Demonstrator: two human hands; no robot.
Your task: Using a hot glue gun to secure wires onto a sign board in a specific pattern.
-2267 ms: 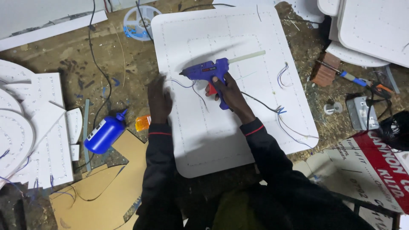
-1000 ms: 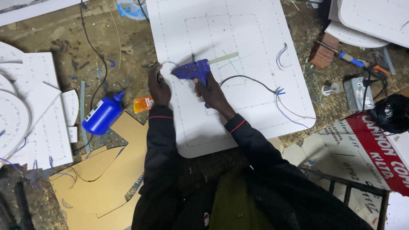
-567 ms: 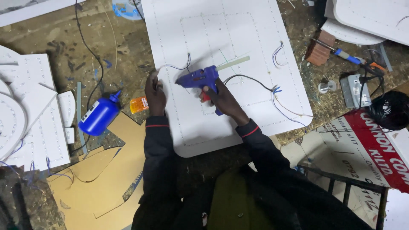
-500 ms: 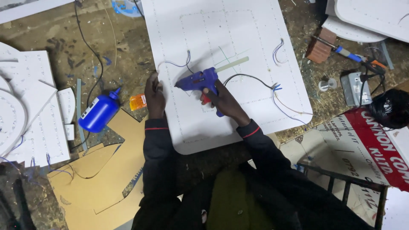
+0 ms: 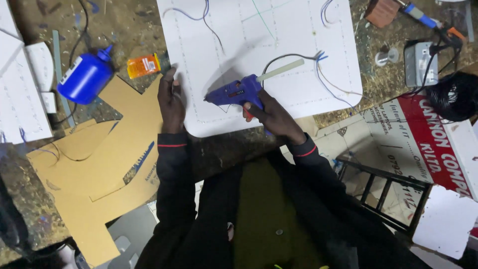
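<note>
Landmark: white board (image 5: 259,50), laid flat on the tabletop (image 5: 114,20).

- Right hand (image 5: 271,115) is closed around the grip of a blue glue gun (image 5: 234,93), held over the board's near edge. Nozzle is pointed toward the board's left side; a pale glue stick (image 5: 281,69) is seen sticking out of the back, angled away to the right.
- Left hand (image 5: 171,102) is laid at the board's near-left edge, fingers stretched along the edge. Whether something thin is pinched under the fingers can't be told, since the view is too dark there.
- Brown cardboard cut-outs (image 5: 99,164) are spread left of the board's near corner, partly under the left forearm.
- On the board: dotted grid lines are marked, and thin wires (image 5: 326,82) are looped near its right side, with a dark lead run up toward the glue stick. More wire is seen at the far-left part.
- Just left of the board: a small orange tube (image 5: 143,65); further left, a blue bottle (image 5: 85,77) lying on its side.
- Right of the board: a printed red-and-white sign (image 5: 428,134), a coil of black cable (image 5: 455,97), a grey socket box (image 5: 418,62).
- Beyond the board's right corner: a brick-coloured block (image 5: 382,11).
</note>
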